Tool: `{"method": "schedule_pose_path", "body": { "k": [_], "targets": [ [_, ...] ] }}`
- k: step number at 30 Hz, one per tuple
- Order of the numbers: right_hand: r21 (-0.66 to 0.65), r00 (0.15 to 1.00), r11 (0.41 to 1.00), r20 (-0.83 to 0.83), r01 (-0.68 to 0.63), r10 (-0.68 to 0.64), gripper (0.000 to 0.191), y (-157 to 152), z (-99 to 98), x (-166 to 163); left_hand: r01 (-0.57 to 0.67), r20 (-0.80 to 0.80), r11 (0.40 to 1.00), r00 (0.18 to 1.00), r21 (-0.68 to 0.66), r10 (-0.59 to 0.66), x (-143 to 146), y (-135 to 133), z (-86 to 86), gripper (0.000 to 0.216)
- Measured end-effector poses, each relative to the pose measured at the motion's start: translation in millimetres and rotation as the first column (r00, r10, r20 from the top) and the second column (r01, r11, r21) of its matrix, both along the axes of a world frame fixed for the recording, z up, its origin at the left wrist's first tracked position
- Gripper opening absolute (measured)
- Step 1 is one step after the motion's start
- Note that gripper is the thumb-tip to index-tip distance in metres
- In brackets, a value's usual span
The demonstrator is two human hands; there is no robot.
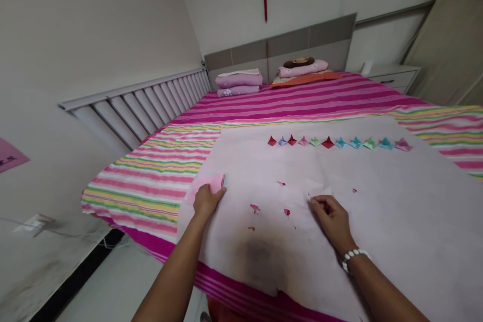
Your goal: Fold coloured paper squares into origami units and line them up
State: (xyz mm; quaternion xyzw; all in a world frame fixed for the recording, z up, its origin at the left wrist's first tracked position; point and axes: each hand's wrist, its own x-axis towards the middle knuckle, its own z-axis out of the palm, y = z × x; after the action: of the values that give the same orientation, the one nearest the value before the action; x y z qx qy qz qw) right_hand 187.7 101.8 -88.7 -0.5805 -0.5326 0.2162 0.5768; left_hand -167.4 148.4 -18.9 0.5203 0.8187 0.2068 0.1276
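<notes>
My left hand [207, 200] rests on a small stack of pink paper squares [210, 182] at the left edge of a large pale sheet [377, 221] spread over the bed; its fingers curl over the stack's near edge. My right hand [331, 216], with a white bead bracelet on the wrist, lies on the sheet with fingers pinched at a pale paper piece [320, 192]. A row of several small folded paper shapes [335, 142], red, purple, green, blue and pink, lines the sheet's far side.
Tiny red paper scraps [255, 207] dot the sheet between my hands. The bed has a pink striped cover [158, 176]. Folded purple bedding [238, 83] and a pillow [304, 68] sit by the headboard. A radiator [143, 103] runs along the left wall. A nightstand [394, 76] stands at right.
</notes>
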Motion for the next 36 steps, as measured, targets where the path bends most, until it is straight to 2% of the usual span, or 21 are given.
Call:
{"method": "schedule_pose_path", "body": {
  "k": [5, 10, 17, 22, 26, 29, 33, 36],
  "targets": [
    [-0.001, 1.000, 1.000, 0.017, -0.007, 0.007, 0.022, -1, 1.1, 0, -0.014, -0.083, 0.998, 0.997, -0.069, 0.009, 6, 1, 6.5, 0.061],
    [0.000, 1.000, 1.000, 0.029, -0.005, 0.005, 0.021, -2, 3.6, -1, 0.000, -0.124, 0.995, 0.992, -0.097, -0.012, 3, 3, 6.0, 0.057],
    [-0.003, 1.000, 1.000, 0.028, -0.001, 0.001, 0.020, -2, 4.4, -1, 0.028, -0.119, 0.994, 0.992, -0.103, -0.040, -2, 3, 4.1, 0.059],
    [-0.007, 1.000, 1.000, 0.018, -0.002, 0.002, 0.019, -2, 4.0, -1, 0.043, -0.091, 0.995, 0.995, -0.088, -0.051, -10, 4, 5.4, 0.046],
    [-0.008, 1.000, 1.000, 0.019, 0.001, -0.001, 0.019, -3, 5.2, -1, 0.059, -0.030, 0.996, 0.998, -0.073, -0.062, -18, 8, 4.8, 0.038],
    [-0.011, 1.000, 1.000, 0.023, 0.002, -0.001, 0.019, -3, 6.4, -2, 0.134, 0.063, 0.989, 0.990, -0.060, -0.130, -27, 6, 6.1, 0.035],
    [-0.012, 1.000, 1.000, 0.022, 0.001, 0.000, 0.019, -3, 6.0, -1, 0.271, 0.232, 0.962, 0.939, -0.038, -0.255, -43, -7, 12.2, 0.046],
    [-0.011, 1.000, 1.000, 0.025, -0.001, 0.002, 0.019, -2, 4.3, 0, 0.329, 0.325, 0.944, 0.896, -0.024, -0.304, -51, -17, 15.6, 0.056]
  ]
}}
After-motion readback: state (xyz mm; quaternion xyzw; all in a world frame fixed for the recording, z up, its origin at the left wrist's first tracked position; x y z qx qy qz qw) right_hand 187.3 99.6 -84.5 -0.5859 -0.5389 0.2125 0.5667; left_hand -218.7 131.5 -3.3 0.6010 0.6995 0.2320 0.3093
